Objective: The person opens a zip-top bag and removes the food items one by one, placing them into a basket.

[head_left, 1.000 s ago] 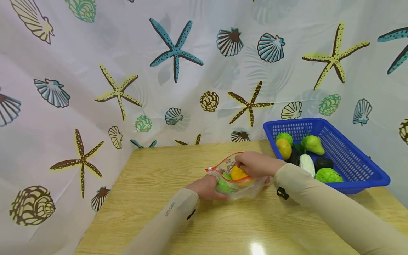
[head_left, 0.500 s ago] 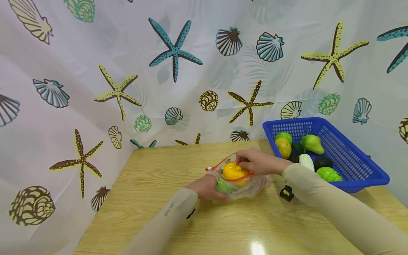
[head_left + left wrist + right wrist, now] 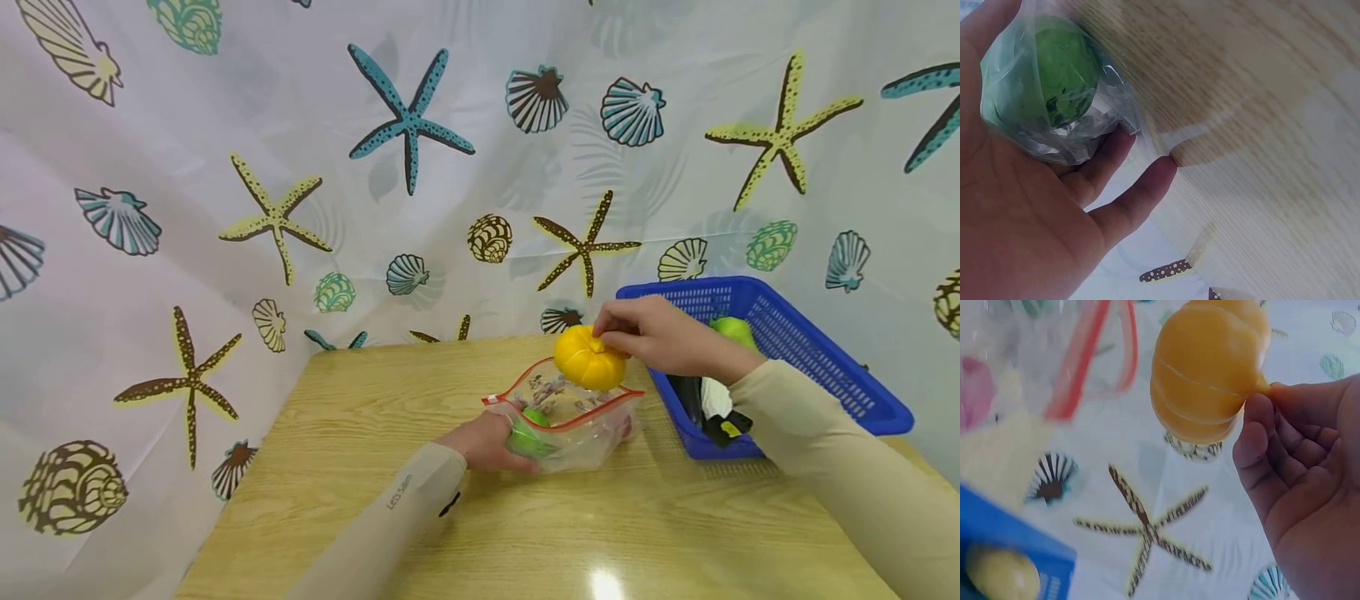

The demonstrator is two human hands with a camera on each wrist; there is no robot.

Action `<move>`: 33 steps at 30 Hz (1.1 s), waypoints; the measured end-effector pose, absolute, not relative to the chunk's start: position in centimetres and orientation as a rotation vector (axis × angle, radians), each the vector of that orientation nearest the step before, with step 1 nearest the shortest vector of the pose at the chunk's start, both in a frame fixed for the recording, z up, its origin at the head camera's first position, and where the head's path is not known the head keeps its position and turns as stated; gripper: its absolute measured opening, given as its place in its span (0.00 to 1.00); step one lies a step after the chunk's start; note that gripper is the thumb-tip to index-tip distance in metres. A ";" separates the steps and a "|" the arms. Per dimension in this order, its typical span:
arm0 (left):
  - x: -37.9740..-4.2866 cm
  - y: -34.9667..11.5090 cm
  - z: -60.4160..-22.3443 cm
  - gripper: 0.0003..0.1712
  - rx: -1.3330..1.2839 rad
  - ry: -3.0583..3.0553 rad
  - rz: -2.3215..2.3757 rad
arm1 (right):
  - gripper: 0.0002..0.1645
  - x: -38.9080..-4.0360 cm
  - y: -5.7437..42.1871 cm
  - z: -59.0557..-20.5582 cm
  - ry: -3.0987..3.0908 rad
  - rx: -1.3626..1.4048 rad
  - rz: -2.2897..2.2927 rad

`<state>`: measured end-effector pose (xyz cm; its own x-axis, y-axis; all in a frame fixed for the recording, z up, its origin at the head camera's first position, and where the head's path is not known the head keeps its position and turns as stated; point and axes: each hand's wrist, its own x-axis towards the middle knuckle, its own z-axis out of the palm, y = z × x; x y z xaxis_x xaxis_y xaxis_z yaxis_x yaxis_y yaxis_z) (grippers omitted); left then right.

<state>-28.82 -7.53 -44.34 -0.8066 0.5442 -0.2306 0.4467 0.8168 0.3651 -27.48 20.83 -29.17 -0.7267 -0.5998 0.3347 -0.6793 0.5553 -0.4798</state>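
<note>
A toy pumpkin (image 3: 585,360), yellow-orange and ribbed, hangs just above the mouth of a clear zip bag (image 3: 577,446) with a red seal. By its short stem my right hand (image 3: 663,337) pinches it; the right wrist view shows the pumpkin (image 3: 1207,369) clear of the bag. My left hand (image 3: 491,442) rests against the bag's left side, and in the left wrist view its fingers (image 3: 1129,200) lie fairly straight, spread under and beside the plastic. Inside the bag there is a green round fruit (image 3: 1066,72). Something pinkish shows at the bag's right end.
A blue plastic basket (image 3: 825,350) stands on the wooden table (image 3: 360,417) at the right, holding a green pear-like fruit (image 3: 733,330), a white vegetable (image 3: 716,398) and a dark one. My right forearm covers part of it. A shell-patterned cloth (image 3: 450,208) hangs behind the table.
My right hand has lifted the pumpkin by its stem out of the bag, up and to the right. My left hand has stayed at the bag's left side.
</note>
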 end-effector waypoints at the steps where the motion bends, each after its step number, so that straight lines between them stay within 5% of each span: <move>1: -28.8 -7.6 -44.4 0.58 0.756 2.679 0.420 | 0.06 -27.4 21.6 -28.7 -2.659 1.052 0.875; 9: -28.8 -7.6 -44.2 0.53 0.794 2.690 0.420 | 0.04 -27.7 28.4 -27.2 -2.773 0.756 0.562; 17: -28.7 -7.7 -44.3 0.55 0.801 2.693 0.409 | 0.06 -30.3 33.9 -30.2 -3.040 0.621 0.369; 33: -28.5 -7.4 -44.2 0.55 0.795 2.693 0.393 | 0.08 -32.5 38.9 -33.9 -3.126 0.488 0.406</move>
